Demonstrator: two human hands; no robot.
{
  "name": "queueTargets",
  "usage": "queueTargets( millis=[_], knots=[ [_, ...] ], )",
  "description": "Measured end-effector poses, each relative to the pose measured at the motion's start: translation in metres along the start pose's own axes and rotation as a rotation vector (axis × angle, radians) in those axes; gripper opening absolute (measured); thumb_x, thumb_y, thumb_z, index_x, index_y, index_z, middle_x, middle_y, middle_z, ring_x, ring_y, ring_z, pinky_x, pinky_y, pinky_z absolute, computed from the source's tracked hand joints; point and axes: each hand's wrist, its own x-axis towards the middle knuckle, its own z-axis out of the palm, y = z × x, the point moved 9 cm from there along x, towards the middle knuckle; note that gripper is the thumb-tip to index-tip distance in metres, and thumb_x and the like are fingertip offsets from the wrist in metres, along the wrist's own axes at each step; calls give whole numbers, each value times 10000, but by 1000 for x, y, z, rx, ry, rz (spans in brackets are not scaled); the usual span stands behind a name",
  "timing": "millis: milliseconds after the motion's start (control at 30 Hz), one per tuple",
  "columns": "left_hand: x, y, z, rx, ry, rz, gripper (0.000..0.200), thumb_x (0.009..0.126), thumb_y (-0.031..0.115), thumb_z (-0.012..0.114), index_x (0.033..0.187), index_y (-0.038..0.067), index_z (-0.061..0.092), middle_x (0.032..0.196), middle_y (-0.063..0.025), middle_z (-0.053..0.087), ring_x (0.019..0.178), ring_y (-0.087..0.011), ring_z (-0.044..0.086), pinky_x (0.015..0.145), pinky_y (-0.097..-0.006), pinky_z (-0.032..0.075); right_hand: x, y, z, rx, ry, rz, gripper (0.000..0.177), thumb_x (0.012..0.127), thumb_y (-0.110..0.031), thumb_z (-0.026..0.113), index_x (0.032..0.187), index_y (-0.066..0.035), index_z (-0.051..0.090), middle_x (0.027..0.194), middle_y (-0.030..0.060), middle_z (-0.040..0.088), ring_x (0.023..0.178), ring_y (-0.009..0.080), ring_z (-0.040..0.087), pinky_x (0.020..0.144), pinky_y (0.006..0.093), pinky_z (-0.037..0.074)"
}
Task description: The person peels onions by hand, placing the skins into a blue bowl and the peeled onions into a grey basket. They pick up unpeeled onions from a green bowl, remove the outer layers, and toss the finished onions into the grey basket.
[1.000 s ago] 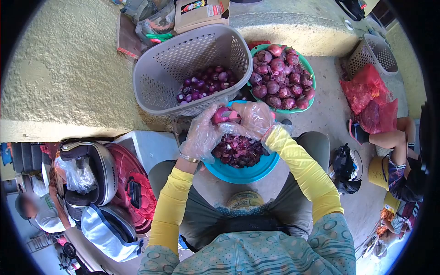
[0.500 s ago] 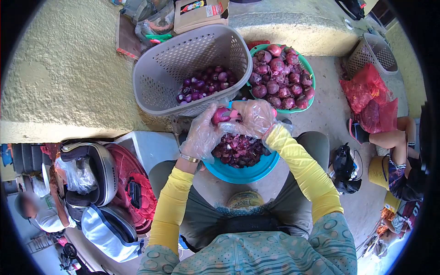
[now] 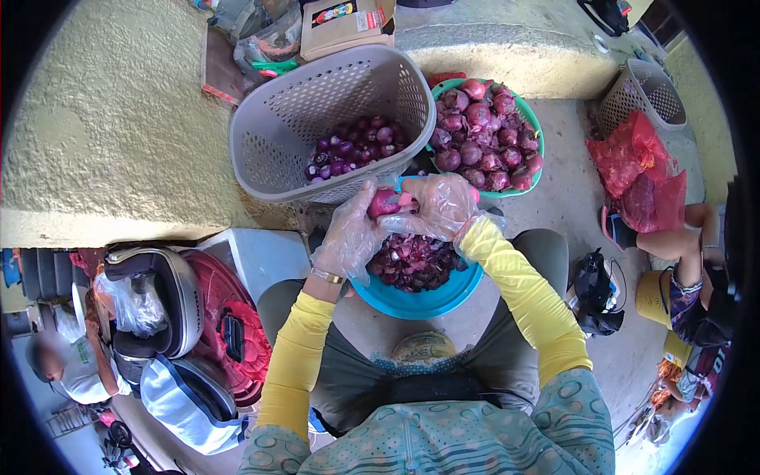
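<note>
A red onion [image 3: 383, 203] is held in my left hand [image 3: 348, 233], which wears a clear plastic glove. My right hand [image 3: 443, 207], gloved too, is closed around a small pink-handled tool [image 3: 407, 199] that touches the onion's right side; its blade cannot be made out. Below both hands stands a blue basin [image 3: 419, 305] with dark onion skins [image 3: 416, 261] in it. Beyond them, a grey perforated basket [image 3: 269, 158] holds peeled purple onions [image 3: 356, 148]. To its right, a green basin [image 3: 541, 142] is heaped with unpeeled red onions [image 3: 483, 131].
Red mesh bags [image 3: 645, 182] and another grey basket [image 3: 645, 95] are at the right. A person's legs [image 3: 673, 253] show beside a black bag [image 3: 598, 293]. At the left are a motorcycle seat [image 3: 186, 301] and another person [image 3: 83, 368]. A cardboard box [image 3: 344, 28] lies on the ledge.
Both hands are in nearly the same place around the onion. The onion is turned slightly, and the pink tool has shifted a little against it.
</note>
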Motion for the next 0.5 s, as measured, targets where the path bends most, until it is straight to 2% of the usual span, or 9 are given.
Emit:
queueTargets(
  millis=[233, 300, 433, 500],
  knots=[
    [2, -8, 2, -14, -2, -3, 276, 1100, 196, 499, 1268, -5, 586, 1137, -104, 681, 1011, -189, 658, 942, -338, 537, -1, -2, 4, -4, 33, -29, 535, 786, -639, 740, 860, -111, 689, 715, 150, 682, 666, 386, 690, 613, 496, 536],
    [4, -28, 6, -331, 11, -113, 344, 1114, 267, 463, 1272, -15, 579, 1143, -119, 664, 1021, -188, 648, 944, -329, 538, -1, -3, 6, 77, 39, -47, 528, 793, -628, 740, 865, -107, 699, 714, 150, 683, 682, 392, 693, 617, 497, 536],
    [2, -20, 6, -261, -14, -93, 433, 1123, 347, 414, 1277, -24, 576, 1164, -127, 641, 1078, -179, 624, 953, -327, 538, -1, 0, 12, 60, -28, -44, 539, 797, -631, 742, 893, -101, 710, 730, 156, 688, 706, 395, 695, 646, 494, 542],
    [-2, -43, 21, -1295, 97, -459, 445, 1119, 349, 424, 1327, -20, 561, 1168, -116, 632, 1104, -172, 607, 973, -344, 538, 0, 6, 11, 27, -26, 31, 584, 789, -659, 742, 902, -87, 713, 746, 162, 692, 714, 392, 693, 679, 488, 545]
  ],
)
